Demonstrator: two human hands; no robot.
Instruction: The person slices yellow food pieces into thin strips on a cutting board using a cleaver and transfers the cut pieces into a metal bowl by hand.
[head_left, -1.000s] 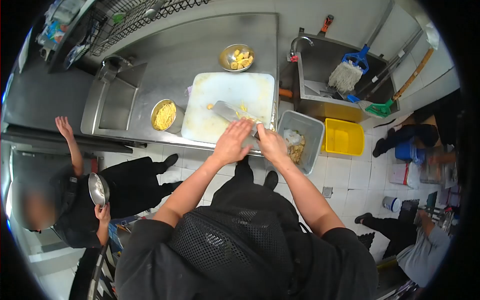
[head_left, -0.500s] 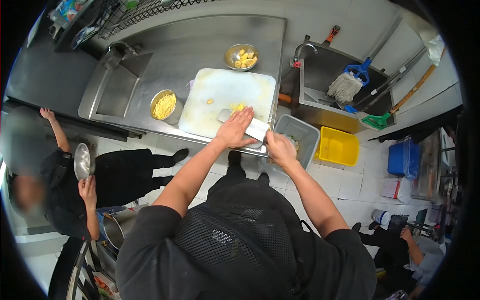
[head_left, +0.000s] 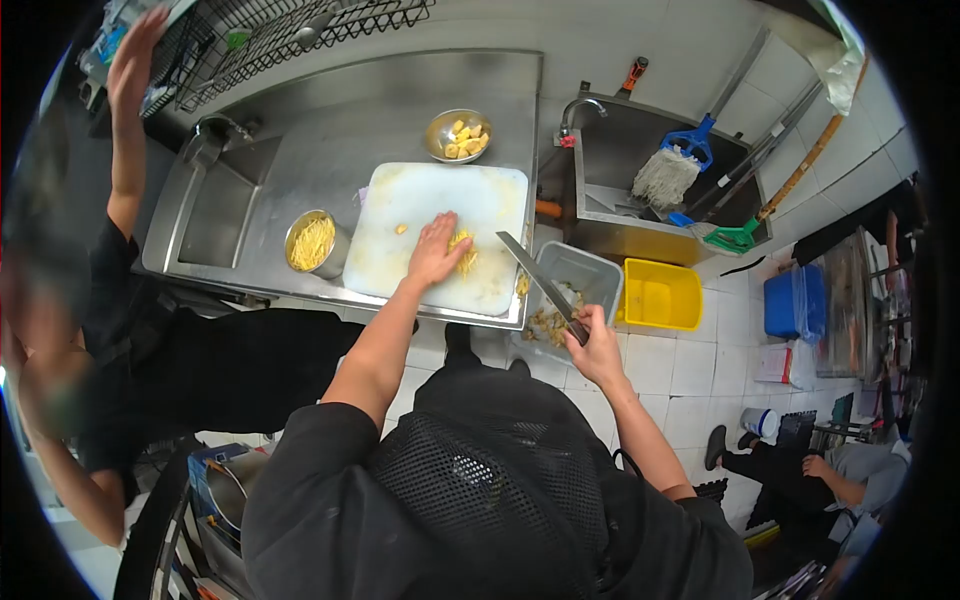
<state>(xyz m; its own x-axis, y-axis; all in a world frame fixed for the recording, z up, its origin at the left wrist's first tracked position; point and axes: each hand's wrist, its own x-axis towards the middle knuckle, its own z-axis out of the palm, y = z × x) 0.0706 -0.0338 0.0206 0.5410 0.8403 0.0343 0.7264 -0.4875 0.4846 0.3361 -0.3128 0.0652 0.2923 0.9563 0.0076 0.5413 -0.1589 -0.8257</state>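
Board [head_left: 390, 255] on counter [head_left: 330, 120], bin [head_left: 607, 283] to the right

The left hand [head_left: 436, 252] lies on the board, strips [head_left: 466, 256] just right of it. The knife [head_left: 543, 283], in the right hand [head_left: 597, 352], shows across the bin. Left of the board: a pot [head_left: 336, 255] — behind the board, a bowl [head_left: 438, 130]. Farther left, a sink [head_left: 228, 215]; right of the bin, a tub [head_left: 662, 295].

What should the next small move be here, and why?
Probably to gather the yellow shreds with the left hand: it lies right at them on the cutting board, while the right hand holds the knife mostly past the board's edge.
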